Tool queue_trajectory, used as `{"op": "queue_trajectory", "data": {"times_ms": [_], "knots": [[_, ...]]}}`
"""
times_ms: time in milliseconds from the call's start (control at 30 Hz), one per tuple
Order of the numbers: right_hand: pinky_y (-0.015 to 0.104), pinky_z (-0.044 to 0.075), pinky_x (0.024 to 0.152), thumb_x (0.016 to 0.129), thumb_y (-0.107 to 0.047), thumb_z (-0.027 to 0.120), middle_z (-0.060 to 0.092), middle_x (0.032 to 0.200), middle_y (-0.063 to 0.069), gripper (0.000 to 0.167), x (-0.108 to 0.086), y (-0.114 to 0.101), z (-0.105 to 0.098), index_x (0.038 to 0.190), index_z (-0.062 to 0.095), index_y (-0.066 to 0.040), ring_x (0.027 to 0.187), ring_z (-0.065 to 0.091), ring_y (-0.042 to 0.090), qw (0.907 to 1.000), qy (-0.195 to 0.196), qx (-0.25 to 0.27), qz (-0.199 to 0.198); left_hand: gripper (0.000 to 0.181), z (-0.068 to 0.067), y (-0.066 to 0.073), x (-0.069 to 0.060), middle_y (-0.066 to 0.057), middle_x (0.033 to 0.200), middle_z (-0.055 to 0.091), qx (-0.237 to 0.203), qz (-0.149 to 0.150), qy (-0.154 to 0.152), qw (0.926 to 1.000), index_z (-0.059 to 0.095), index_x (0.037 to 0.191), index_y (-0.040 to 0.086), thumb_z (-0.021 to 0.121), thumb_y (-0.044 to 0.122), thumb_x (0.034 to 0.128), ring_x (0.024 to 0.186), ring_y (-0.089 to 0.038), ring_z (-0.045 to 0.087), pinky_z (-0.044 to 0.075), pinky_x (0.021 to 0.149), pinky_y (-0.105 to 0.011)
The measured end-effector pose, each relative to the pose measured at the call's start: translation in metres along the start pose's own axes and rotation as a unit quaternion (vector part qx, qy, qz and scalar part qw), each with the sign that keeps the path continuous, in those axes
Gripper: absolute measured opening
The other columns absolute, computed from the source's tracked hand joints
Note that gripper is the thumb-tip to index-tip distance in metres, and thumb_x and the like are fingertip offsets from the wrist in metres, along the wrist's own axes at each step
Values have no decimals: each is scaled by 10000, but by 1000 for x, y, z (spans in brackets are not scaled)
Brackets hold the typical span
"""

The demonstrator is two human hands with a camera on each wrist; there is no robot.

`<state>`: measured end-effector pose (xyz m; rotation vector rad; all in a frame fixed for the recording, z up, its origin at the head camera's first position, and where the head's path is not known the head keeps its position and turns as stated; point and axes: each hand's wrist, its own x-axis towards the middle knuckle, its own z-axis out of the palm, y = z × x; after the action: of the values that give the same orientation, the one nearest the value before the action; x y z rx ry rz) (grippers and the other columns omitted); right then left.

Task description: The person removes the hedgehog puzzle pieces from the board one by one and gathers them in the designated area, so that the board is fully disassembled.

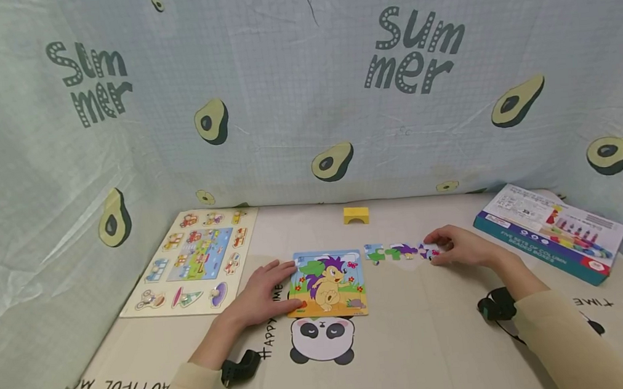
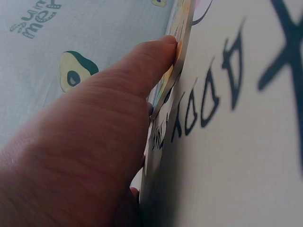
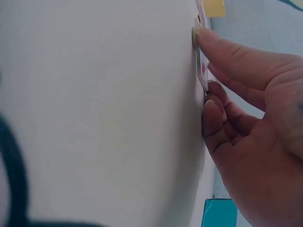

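Note:
A square hedgehog picture puzzle (image 1: 327, 284) lies in front of the person, its picture filled in. The left hand (image 1: 264, 292) rests at its left edge, fingers spread; in the left wrist view the thumb of the left hand (image 2: 94, 127) touches the board's edge. Right of the board, several loose puzzle pieces (image 1: 403, 250) lie in a row. At the row's right end the right hand (image 1: 457, 247) pinches a small purple and pink piece (image 1: 429, 252). The right wrist view has the right hand (image 3: 255, 99) with thumb and fingers at the thin piece (image 3: 202, 71).
A knob puzzle board (image 1: 197, 263) lies at the left. A yellow arch block (image 1: 356, 216) stands at the back. At the right is a blue and white box (image 1: 550, 229). Patterned cloth (image 1: 280, 86) hangs behind and at both sides.

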<state>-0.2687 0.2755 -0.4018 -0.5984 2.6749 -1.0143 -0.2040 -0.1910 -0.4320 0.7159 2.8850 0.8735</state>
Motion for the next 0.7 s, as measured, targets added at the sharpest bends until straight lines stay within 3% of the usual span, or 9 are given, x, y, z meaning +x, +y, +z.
{"op": "queue_trajectory", "data": {"times_ms": [367, 700], "knots": [[477, 485, 954, 937, -203, 742, 580, 1294, 215, 515, 1, -7, -6, 1348, 557, 45, 1139, 539, 366, 9992, 221, 143, -311, 792, -1, 1, -1, -99, 1539, 456, -40, 54, 38, 10000, 502, 1497, 97, 757, 493, 859, 1478, -380, 250, 202, 1174, -592], [401, 491, 957, 936, -188, 742, 567, 1309, 235, 535, 14, -45, 0, 1389, 543, 17, 1163, 552, 371, 9961, 352, 559, -584, 790, -1, 2, -1, -92, 1539, 458, -29, 46, 46, 10000, 507, 1494, 102, 752, 504, 859, 1477, -379, 253, 200, 1174, -595]]}}
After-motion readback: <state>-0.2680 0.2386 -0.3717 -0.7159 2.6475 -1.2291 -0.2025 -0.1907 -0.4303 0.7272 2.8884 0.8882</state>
